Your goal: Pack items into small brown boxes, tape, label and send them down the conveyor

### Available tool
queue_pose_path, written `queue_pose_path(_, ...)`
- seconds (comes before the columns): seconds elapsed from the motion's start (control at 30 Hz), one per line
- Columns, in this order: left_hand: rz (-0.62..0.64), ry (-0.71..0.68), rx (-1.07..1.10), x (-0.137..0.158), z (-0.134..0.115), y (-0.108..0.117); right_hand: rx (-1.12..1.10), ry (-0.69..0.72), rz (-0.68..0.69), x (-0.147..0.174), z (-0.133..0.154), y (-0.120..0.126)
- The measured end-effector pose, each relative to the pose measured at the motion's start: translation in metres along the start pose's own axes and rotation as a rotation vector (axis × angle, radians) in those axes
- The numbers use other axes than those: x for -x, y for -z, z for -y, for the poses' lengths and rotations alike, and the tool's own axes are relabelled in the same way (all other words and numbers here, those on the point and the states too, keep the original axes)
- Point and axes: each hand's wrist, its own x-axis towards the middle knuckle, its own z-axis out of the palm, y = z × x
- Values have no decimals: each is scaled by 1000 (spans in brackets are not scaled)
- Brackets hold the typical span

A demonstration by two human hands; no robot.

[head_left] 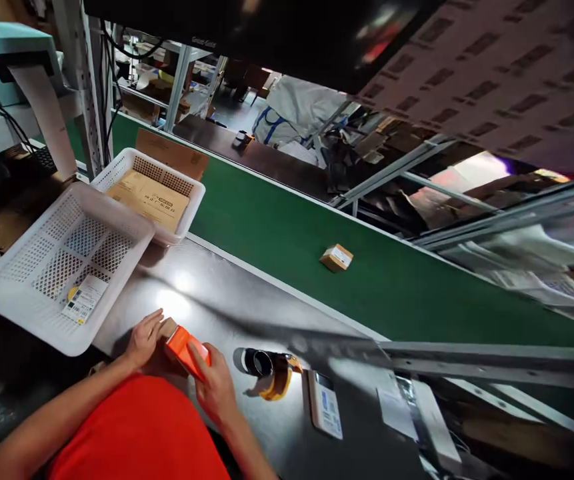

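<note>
Both hands are busy with a small orange box [185, 351], which rests on the dark metal table [227, 300] close to the person's body. The left hand [143, 339] lies flat against the left end of the box, fingers together, where a brown cardboard corner shows. The right hand [215, 387] is closed over the right end of the box and grips it. I judge that the packing of this box is in progress and not finished: no label is visible on it, and it is not on the green conveyor belt [287, 233], which runs behind the box.

One small parcel [337, 257] with a white label lies on that belt already, well to the right of the box. Just right of the box stands a tape dispenser [269, 370], and further right a white handheld device [325, 404]. To the left of the box sits an empty white basket [61, 267] with a slip of paper, and behind it a second basket [149, 193] with flat cartons. The room is a crowded warehouse with metal racks and a label printer [11, 60] far left of the box
</note>
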Motion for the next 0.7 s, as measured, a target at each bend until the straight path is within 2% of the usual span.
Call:
queue_pose_path(0.03,-55,152,80,0,-10,0,-4,-7,22,2,-1,1)
queue_pose_path(0.07,-52,300,159,-1,-20,0,-6,-16,45,3,-2,2)
queue_pose_path(0.13,63,530,303,-3,-38,-2,-10,-36,89,4,-1,5)
queue_pose_path(0.2,174,637,389,-5,-50,-6,-19,-47,123,3,1,9)
queue_pose_path(0.27,201,659,395,-7,-55,-12,-35,-48,157,0,4,15)
queue_pose_path(0.37,173,652,302,-11,-55,-15,-73,-51,253,-9,11,30)
queue_pose_path(0.57,56,562,58,-26,-40,-5,5,-262,603,-32,30,64)
queue_pose_path(0.7,29,575,28,-25,-24,-1,35,-289,672,-37,38,70)
